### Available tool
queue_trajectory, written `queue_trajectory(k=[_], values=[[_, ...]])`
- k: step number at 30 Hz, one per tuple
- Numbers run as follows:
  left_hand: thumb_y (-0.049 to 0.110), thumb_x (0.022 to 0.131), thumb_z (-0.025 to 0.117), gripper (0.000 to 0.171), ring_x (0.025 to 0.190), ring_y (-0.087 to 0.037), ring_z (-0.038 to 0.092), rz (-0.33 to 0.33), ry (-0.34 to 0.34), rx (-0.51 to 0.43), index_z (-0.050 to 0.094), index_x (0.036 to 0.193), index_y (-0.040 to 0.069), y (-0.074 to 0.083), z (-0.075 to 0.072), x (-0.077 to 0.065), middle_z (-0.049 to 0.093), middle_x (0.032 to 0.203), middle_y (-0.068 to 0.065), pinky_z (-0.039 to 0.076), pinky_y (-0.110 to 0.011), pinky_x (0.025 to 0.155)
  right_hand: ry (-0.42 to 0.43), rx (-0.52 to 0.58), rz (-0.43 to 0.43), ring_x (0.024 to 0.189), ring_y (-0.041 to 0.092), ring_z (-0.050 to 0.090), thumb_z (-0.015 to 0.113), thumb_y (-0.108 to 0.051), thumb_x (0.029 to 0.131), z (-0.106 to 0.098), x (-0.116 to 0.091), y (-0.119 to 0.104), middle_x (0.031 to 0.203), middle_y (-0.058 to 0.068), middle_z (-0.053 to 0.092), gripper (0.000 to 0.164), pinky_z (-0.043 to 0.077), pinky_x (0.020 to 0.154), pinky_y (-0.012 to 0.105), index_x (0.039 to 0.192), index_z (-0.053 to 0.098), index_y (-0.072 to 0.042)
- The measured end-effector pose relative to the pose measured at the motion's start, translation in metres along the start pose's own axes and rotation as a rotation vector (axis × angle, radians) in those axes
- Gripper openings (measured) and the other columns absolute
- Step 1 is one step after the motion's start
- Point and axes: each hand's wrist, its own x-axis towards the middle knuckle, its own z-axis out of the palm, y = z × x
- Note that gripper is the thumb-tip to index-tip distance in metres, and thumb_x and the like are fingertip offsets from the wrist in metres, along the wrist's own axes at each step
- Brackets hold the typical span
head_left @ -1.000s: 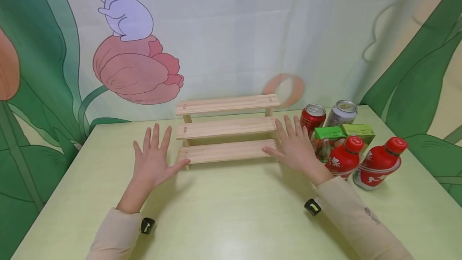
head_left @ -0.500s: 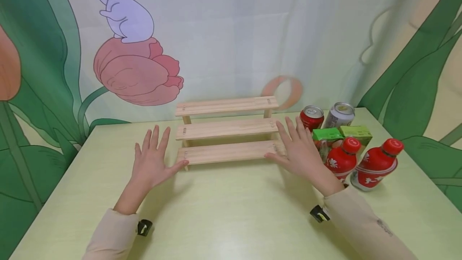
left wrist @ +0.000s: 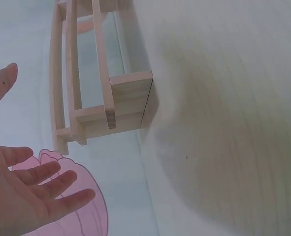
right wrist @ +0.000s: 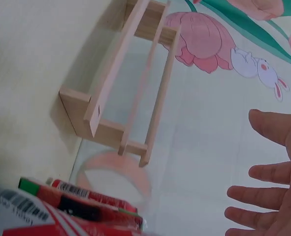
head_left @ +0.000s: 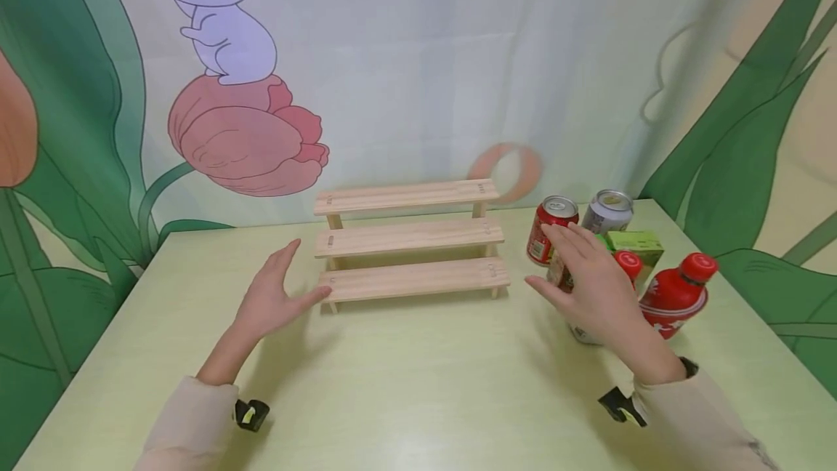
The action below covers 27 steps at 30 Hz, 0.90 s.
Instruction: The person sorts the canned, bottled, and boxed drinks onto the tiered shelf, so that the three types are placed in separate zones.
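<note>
A three-tier wooden shelf point(head_left: 412, 280) stands at the back of the table, its steps bare. Left of it, my left hand point(head_left: 267, 304) hovers with fingers spread and thumb toward the lowest step; the left wrist view also shows this hand point(left wrist: 32, 191) holding nothing. My right hand point(head_left: 598, 289) is held over the group of drinks at the right, fingers extended and nothing in its grasp. It partly hides a red can point(head_left: 554, 211), a green drink carton point(head_left: 637, 244) and a red-capped bottle point(head_left: 629, 263). A second red bottle point(head_left: 680, 289) stands just right of it.
A silver-white can point(head_left: 609, 211) stands at the back right beside the red one. The pale yellow table point(head_left: 405, 384) ends at a printed curtain point(head_left: 405, 93) with a rabbit and flowers. In the right wrist view, drink packages point(right wrist: 81, 201) crowd the lower left.
My right hand has moved right, from the shelf's right end to over the drinks. My left hand has turned, its fingers now closer together. The view has shifted slightly.
</note>
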Motion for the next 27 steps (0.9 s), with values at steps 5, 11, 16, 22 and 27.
queue_trajectory(k=[5, 11, 16, 22, 27], values=[[0.032, 0.079, 0.07, 0.086, 0.117, -0.045, 0.04, -0.049, -0.058, -0.15, 0.022, 0.142, 0.0, -0.006, 0.005, 0.005, 0.036, 0.133, -0.029, 0.038, -0.057, 0.092, 0.137, 0.029, -0.005, 0.112, 0.038, 0.043, 0.078, -0.017, 0.07, -0.008, -0.008, 0.011, 0.116, 0.022, 0.055, 0.058, 0.044, 0.08, 0.058, 0.119, 0.055, 0.002], [0.027, 0.081, 0.069, 0.086, 0.115, -0.047, 0.042, -0.131, -0.136, -0.247, 0.016, 0.144, 0.004, -0.013, 0.012, 0.01, 0.034, 0.132, -0.033, 0.04, -0.055, 0.091, 0.206, 0.086, 0.047, 0.111, 0.04, 0.043, 0.078, -0.011, 0.068, -0.011, -0.014, 0.026, 0.116, 0.023, 0.055, 0.054, 0.039, 0.085, 0.06, 0.116, 0.057, 0.002], [0.024, 0.082, 0.068, 0.086, 0.113, -0.045, 0.045, -0.205, -0.168, -0.307, 0.013, 0.145, 0.005, -0.015, 0.017, 0.014, 0.035, 0.132, -0.033, 0.042, -0.052, 0.089, 0.225, 0.159, 0.12, 0.109, 0.04, 0.044, 0.077, -0.011, 0.07, -0.01, -0.018, 0.036, 0.118, 0.023, 0.054, 0.054, 0.037, 0.085, 0.06, 0.118, 0.055, 0.002], [0.019, 0.083, 0.067, 0.086, 0.104, -0.039, 0.053, -0.262, -0.213, -0.427, 0.01, 0.145, 0.005, -0.015, 0.023, 0.019, 0.041, 0.125, -0.032, 0.051, -0.042, 0.077, 0.207, 0.229, 0.271, 0.105, 0.041, 0.048, 0.073, -0.013, 0.077, -0.009, -0.026, 0.044, 0.118, 0.026, 0.052, 0.058, 0.041, 0.081, 0.059, 0.126, 0.048, 0.004], [0.015, 0.084, 0.066, 0.088, 0.089, -0.029, 0.057, -0.29, -0.227, -0.497, 0.005, 0.147, 0.008, -0.014, 0.026, 0.022, 0.04, 0.123, -0.032, 0.052, -0.036, 0.066, 0.146, 0.367, 0.472, 0.106, 0.038, 0.05, 0.065, -0.026, 0.085, -0.003, -0.035, 0.059, 0.122, 0.022, 0.052, 0.064, 0.042, 0.085, 0.056, 0.137, 0.036, -0.004]])
